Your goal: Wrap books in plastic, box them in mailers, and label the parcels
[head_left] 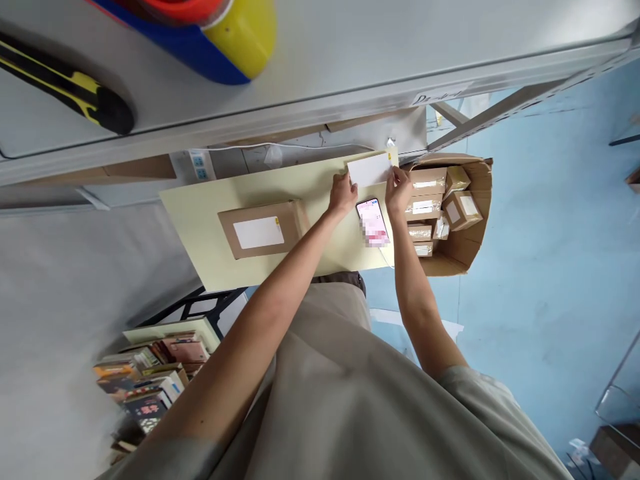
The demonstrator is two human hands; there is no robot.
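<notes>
Both my hands reach out over a pale yellow table. My left hand and my right hand each pinch a lower corner of a white label sheet at the table's far edge. A phone with a pink screen lies on the table between my wrists, and a thin white cable runs from it. A flat cardboard parcel with a white label lies to the left of my left forearm.
An open carton holding several small labelled boxes stands at the table's right end on a blue floor. Books are stacked low on the left. On a grey shelf above lie a yellow-black knife and a coloured tape roll.
</notes>
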